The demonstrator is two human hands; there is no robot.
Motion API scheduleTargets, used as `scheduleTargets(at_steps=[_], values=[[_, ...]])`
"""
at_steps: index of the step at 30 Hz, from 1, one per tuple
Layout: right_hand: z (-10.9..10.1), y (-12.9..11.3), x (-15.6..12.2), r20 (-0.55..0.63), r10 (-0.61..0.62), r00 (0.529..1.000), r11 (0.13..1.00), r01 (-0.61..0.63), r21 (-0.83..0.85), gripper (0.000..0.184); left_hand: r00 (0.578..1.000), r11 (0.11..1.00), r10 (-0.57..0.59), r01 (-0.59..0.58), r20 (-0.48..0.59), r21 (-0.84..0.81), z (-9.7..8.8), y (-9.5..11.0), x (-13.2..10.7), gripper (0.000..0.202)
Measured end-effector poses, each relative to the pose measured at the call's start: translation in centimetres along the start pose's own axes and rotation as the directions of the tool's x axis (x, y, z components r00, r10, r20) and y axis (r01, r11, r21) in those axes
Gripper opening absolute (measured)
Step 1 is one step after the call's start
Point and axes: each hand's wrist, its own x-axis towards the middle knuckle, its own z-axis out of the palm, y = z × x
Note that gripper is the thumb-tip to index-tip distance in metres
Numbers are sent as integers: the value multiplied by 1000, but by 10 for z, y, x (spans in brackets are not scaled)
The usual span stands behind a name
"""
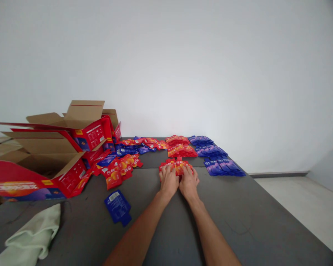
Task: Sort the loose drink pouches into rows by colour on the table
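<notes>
My left hand (168, 181) and my right hand (188, 181) are side by side in the middle of the table, fingers curled over a row of red pouches (180, 168) with orange print. The hands cover the near part of these pouches. Just behind them lie two more overlapping rows of the same kind, a nearer red row (181, 150) and a farther red row (177, 139). To the right of my hands, blue pouches (224, 167) lie in several similar overlapping rows.
Loose red pouches (113, 174) and blue ones spill beside open red cartons (69, 177) on the left. A single blue pouch (118, 207) lies at the near left of the grey table (222, 218). A pale green cloth (34, 236) is crumpled near the front-left corner. Behind stands a white wall.
</notes>
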Motion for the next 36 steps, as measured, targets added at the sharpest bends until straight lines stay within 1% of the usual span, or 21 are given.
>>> scheduleTargets(at_steps=[3, 6, 11, 15, 18, 21, 23, 25, 27, 30, 33, 36], values=[[5, -21, -11, 13, -111, 994, 994, 110, 20, 52, 999, 999, -19, 20, -32, 33, -13, -19, -8, 38], [13, -47, -24, 38, -224, 974, 974, 222, 37, 49, 996, 993, -84, 87, -42, 84, -28, -44, -17, 40], [28, -84, -42, 138, -366, 920, 931, 362, 56, 54, 972, 956, -219, 231, -86, 181, -55, -90, -35, 47], [42, -113, -52, 218, -432, 875, 902, 422, 93, 58, 941, 915, -308, 333, -141, 228, -76, -124, -49, 48], [55, -142, -60, 242, -451, 859, 892, 426, 152, 55, 896, 860, -398, 439, -196, 260, -90, -146, -58, 46], [69, -172, -65, 279, -454, 846, 885, 394, 247, 49, 846, 805, -461, 525, -267, 276, -101, -165, -65, 44], [78, -191, -66, 307, -459, 834, 875, 363, 320, 44, 815, 780, -502, 571, -290, 255, -107, -177, -69, 43], [86, -206, -67, 334, -460, 823, 866, 334, 371, 40, 781, 758, -564, 619, -268, 206, -112, -188, -71, 43], [94, -218, -67, 352, -457, 817, 864, 314, 394, 37, 760, 748, -615, 647, -212, 148, -117, -197, -73, 42], [101, -229, -69, 365, -447, 817, 865, 290, 410, 31, 757, 759, -633, 648, -163, 63, -122, -208, -73, 38], [104, -232, -70, 368, -424, 827, 864, 248, 438, 28, 766, 784, -615, 620, -188, -40, -125, -215, -72, 33], [105, -229, -69, 354, -393, 848, 856, 197, 478, 31, 775, 805, -593, 566, -219, -178, -125, -216, -70, 38]])
